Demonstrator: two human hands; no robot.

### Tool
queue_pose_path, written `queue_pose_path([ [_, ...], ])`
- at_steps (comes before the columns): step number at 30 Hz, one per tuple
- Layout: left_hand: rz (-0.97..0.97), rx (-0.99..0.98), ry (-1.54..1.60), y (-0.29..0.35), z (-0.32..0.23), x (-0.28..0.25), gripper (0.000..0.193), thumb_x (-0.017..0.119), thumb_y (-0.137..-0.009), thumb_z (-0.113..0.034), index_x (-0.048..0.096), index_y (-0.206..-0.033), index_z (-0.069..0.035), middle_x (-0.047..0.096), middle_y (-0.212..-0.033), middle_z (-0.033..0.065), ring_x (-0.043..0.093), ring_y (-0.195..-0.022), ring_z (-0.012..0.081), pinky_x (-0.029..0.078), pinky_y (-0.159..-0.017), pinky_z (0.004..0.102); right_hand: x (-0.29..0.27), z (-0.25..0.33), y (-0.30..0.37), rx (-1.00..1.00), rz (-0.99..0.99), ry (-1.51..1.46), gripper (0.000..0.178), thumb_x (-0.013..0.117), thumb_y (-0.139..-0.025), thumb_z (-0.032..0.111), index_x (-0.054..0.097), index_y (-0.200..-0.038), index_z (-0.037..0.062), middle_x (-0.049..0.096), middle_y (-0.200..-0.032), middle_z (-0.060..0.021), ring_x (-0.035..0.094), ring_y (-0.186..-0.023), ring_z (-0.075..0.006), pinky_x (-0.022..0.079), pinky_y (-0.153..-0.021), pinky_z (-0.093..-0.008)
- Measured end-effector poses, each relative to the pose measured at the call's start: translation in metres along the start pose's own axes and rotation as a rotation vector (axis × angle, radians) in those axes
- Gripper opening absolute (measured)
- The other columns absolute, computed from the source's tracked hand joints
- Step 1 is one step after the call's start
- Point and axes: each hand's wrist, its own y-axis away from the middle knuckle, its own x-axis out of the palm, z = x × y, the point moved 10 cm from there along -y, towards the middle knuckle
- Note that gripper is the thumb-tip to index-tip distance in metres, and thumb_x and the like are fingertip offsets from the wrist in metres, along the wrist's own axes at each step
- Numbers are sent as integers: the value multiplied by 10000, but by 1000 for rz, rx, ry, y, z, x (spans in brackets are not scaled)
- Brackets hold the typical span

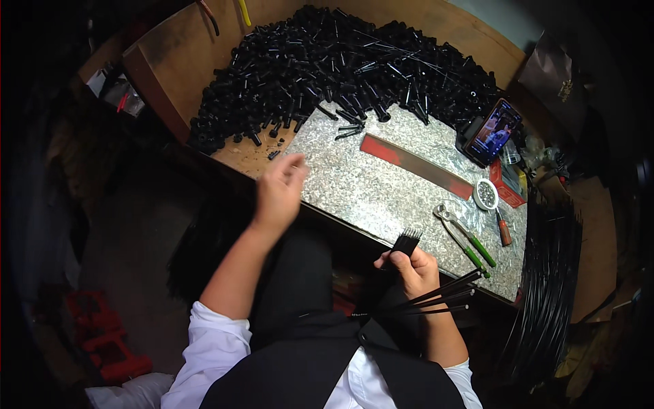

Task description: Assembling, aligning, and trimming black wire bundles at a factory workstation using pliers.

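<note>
My right hand is closed round a bundle of thin black rods, near the front edge of the stone-patterned tabletop. Their fine tips stick up above my fingers. Several longer black rods with pale ends cross in front of my right forearm. My left hand is raised over the tabletop's left front edge, slightly blurred, its fingers loosely apart with nothing visible in them. A few small black pieces lie just beyond it.
A large heap of black tubular parts fills the back. A red-ended flat bar lies mid-table. To the right are green-handled pincers, a white cup of small parts, a screwdriver, a propped phone and long black strands.
</note>
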Motion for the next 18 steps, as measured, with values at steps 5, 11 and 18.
queue_pose_path([
  [5,-109,174,-405,-66,29,-40,162,630,-836,-105,661,-942,13,629,-914,154,638,-804,304,500,-723,366,-3,2,2,25,-17,-48,177,550,-944,112,645,-898,-30,687,-826,-121,657,-788,-177,517,-753,-295],
  [11,-49,146,-698,-112,51,-18,159,628,-829,-173,654,-803,-19,630,-871,171,608,-864,368,475,-754,457,1,6,-4,-2,-13,136,220,570,-920,173,681,-866,-9,692,-779,-58,626,-704,-108,488,-658,-252],
  [18,36,126,-847,-109,47,-4,155,603,-813,-27,567,-960,5,633,-950,209,592,-886,419,468,-771,488,3,12,1,-43,11,46,214,590,-934,194,660,-867,2,674,-761,-33,599,-674,-69,487,-609,-237],
])
